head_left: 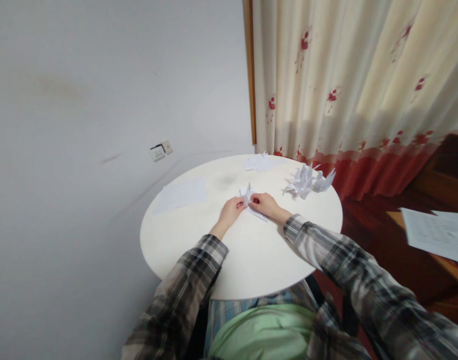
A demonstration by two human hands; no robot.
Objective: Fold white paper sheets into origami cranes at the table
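Observation:
Both my hands meet near the middle of the round white table (251,265), on a piece of folded white paper (248,192). One pointed flap of it stands up between my fingers, and a flat corner lies toward me on the right. My left hand (231,210) pinches its left side, thumb and fingertips closed. From the right, my right hand (266,204) grips the other side with bent fingers. My fingertips partly hide the folds, so the shape being made cannot be told.
A cluster of folded white paper pieces (304,181) stands at the table's right. Flat sheets (183,194) lie at the left, and more paper (261,162) at the far edge. A wall socket (157,153), a floral curtain (337,90) and papers on a wooden surface (435,230) surround it.

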